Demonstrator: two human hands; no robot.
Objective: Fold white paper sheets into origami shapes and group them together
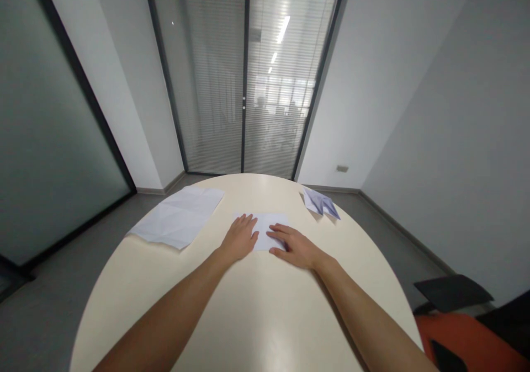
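A small white sheet of paper (263,242) lies flat in the middle of the round table (248,311). On its left part rests my left hand (240,237), fingers stretched out and palm down. My right hand (295,245) lies over the right part of the same paper, its fingers spread and slightly bent. Neither hand grips anything. The paper's left and right edges are partly hidden under the hands.
A larger creased white sheet (180,214) lies at the table's left edge. Near the right edge stands a folded paper piece (321,202). An orange chair (467,341) with black armrests is at the lower right. Glass doors (244,74) with blinds are beyond the table.
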